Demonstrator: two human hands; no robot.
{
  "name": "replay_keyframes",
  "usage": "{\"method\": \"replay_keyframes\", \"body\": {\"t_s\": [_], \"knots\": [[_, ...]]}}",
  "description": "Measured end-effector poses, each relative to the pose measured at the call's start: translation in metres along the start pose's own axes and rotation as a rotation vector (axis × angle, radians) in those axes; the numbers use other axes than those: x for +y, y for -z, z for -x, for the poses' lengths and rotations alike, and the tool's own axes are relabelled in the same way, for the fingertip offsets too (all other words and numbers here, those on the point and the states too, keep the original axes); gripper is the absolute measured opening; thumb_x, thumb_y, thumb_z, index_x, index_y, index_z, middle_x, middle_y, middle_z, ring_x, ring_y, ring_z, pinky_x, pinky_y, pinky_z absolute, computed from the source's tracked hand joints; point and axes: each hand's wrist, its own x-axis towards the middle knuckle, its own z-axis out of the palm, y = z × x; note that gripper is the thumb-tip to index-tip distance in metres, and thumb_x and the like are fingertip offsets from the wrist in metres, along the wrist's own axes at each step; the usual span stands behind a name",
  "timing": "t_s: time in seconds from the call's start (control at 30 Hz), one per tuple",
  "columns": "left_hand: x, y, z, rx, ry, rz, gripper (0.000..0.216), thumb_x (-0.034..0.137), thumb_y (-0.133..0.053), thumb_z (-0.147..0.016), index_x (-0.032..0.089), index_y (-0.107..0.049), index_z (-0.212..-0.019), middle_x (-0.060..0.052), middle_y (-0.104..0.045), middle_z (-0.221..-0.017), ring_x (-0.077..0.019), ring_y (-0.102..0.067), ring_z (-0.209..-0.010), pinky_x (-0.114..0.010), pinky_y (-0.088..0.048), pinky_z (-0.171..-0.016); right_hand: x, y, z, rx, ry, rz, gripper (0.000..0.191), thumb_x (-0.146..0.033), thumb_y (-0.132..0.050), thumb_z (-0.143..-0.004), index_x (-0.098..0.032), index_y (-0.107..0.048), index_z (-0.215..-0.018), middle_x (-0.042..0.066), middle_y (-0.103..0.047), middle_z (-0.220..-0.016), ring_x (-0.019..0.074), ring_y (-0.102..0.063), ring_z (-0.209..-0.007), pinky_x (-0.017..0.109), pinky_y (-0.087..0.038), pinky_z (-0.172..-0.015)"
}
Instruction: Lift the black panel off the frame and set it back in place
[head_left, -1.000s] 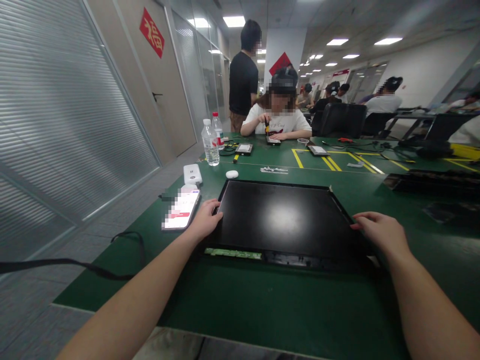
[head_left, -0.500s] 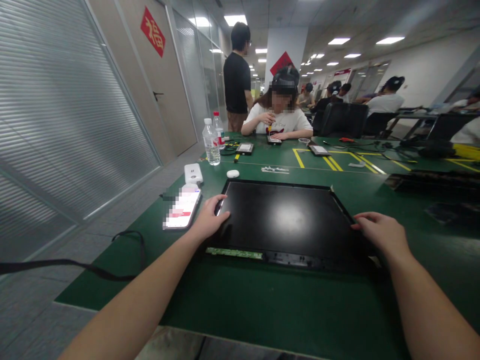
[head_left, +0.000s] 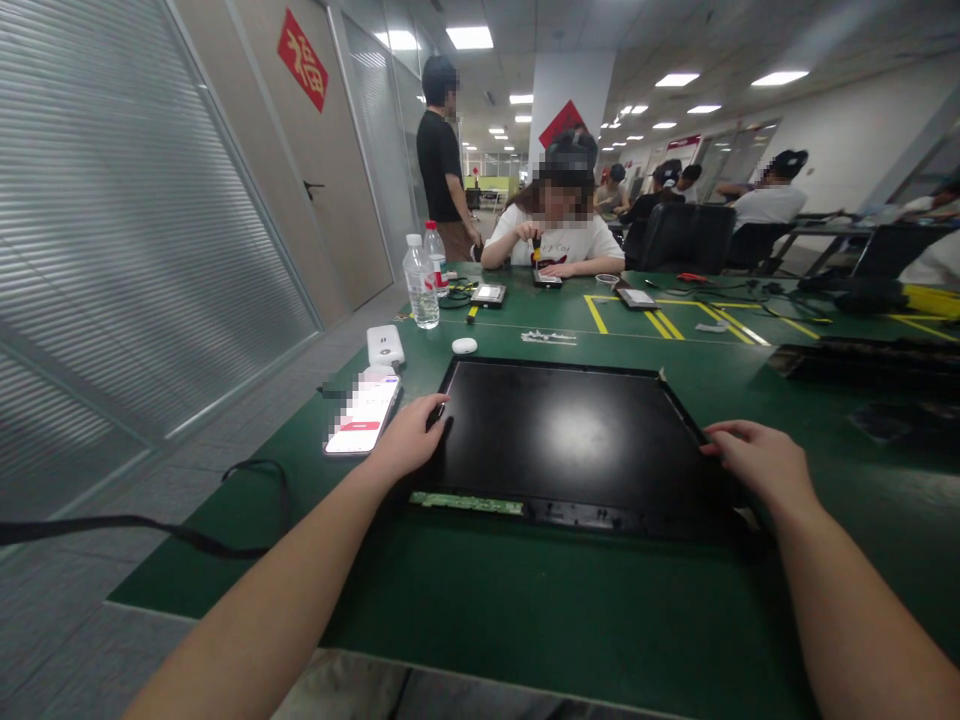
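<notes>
A large black display panel (head_left: 570,435) lies flat on the green table (head_left: 525,600), with a thin green circuit strip (head_left: 465,504) along its near edge. My left hand (head_left: 409,440) grips the panel's left edge, fingers curled over the rim. My right hand (head_left: 757,465) holds the right edge near the front corner, fingers curled around it.
A phone (head_left: 363,415), a white power bank (head_left: 385,345) and a white earbud case (head_left: 464,346) lie left of the panel. Two water bottles (head_left: 421,284) stand farther back. A seated person (head_left: 559,240) works across the table; another person stands behind. A black cable (head_left: 247,480) hangs off the left edge.
My left hand's fingers slid slightly onto the panel and back to its edge. The standing person in the background walked left. My right hand stayed put.
</notes>
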Motion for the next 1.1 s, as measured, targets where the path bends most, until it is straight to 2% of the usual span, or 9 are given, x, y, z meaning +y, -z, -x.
{"method": "replay_keyframes", "body": {"t_s": [0.17, 0.33, 0.53, 0.67, 0.87, 1.0, 1.1], "knots": [[0.001, 0.003, -0.002, -0.028, 0.002, -0.101, 0.056, 0.004, -0.055, -0.091, 0.017, -0.073, -0.142, -0.015, -0.076, -0.144, -0.0354, -0.070, -0.135, -0.047, -0.051, -0.119, -0.007, 0.003, 0.005, -0.012, -0.020, 0.020, 0.023, -0.038, -0.060, -0.075, -0.029, -0.078, -0.086, 0.005, -0.081, -0.077, 0.0302, -0.073, -0.081, 0.041, -0.048, -0.071], [-0.003, 0.003, -0.003, -0.035, 0.012, -0.033, 0.059, -0.001, -0.053, -0.082, 0.021, -0.078, -0.131, -0.011, -0.080, -0.135, -0.0326, -0.073, -0.129, -0.045, -0.055, -0.113, -0.010, 0.002, 0.009, 0.031, 0.000, 0.029, 0.024, -0.036, -0.060, -0.073, -0.029, -0.079, -0.086, 0.005, -0.081, -0.080, 0.0301, -0.071, -0.082, 0.040, -0.047, -0.069], [-0.012, -0.001, -0.008, -0.013, -0.002, 0.067, 0.048, 0.000, -0.054, -0.073, 0.025, -0.076, -0.108, -0.006, -0.083, -0.118, -0.0277, -0.075, -0.118, -0.042, -0.057, -0.107, -0.014, 0.005, 0.013, 0.022, 0.002, 0.046, 0.023, -0.036, -0.059, -0.075, -0.030, -0.079, -0.085, 0.005, -0.080, -0.081, 0.0300, -0.071, -0.085, 0.040, -0.048, -0.072], [-0.012, -0.003, -0.010, 0.020, 0.012, 0.087, 0.040, 0.003, -0.060, -0.070, 0.026, -0.072, -0.100, -0.004, -0.082, -0.109, -0.0273, -0.075, -0.112, -0.041, -0.057, -0.104, -0.015, 0.005, 0.013, 0.021, -0.021, 0.045, 0.023, -0.035, -0.060, -0.076, -0.029, -0.080, -0.086, 0.005, -0.081, -0.083, 0.0303, -0.071, -0.087, 0.040, -0.049, -0.073], [-0.006, -0.001, -0.007, 0.013, 0.002, 0.042, 0.035, 0.001, -0.055, -0.071, 0.025, -0.067, -0.092, -0.007, -0.081, -0.110, -0.0287, -0.074, -0.108, -0.041, -0.056, -0.098, -0.002, -0.003, 0.004, 0.057, 0.028, 0.012, 0.021, -0.036, -0.062, -0.074, -0.028, -0.079, -0.084, 0.006, -0.080, -0.078, 0.0309, -0.072, -0.083, 0.039, -0.048, -0.068], [-0.004, 0.000, -0.005, 0.010, 0.006, 0.021, 0.035, 0.001, -0.056, -0.073, 0.026, -0.069, -0.093, -0.006, -0.080, -0.105, -0.0301, -0.074, -0.106, -0.043, -0.057, -0.099, 0.004, -0.006, 0.000, 0.060, 0.046, -0.008, 0.022, -0.039, -0.062, -0.073, -0.029, -0.079, -0.084, 0.005, -0.080, -0.076, 0.0305, -0.072, -0.080, 0.040, -0.047, -0.065], [-0.008, -0.002, -0.004, 0.021, -0.029, -0.004, 0.039, 0.002, -0.054, -0.077, 0.024, -0.072, -0.103, -0.009, -0.079, -0.113, -0.0307, -0.073, -0.115, -0.045, -0.055, -0.107, 0.002, -0.006, 0.002, 0.050, 0.039, -0.004, 0.024, -0.039, -0.060, -0.074, -0.029, -0.079, -0.085, 0.005, -0.080, -0.078, 0.0302, -0.072, -0.081, 0.040, -0.049, -0.068]]}}
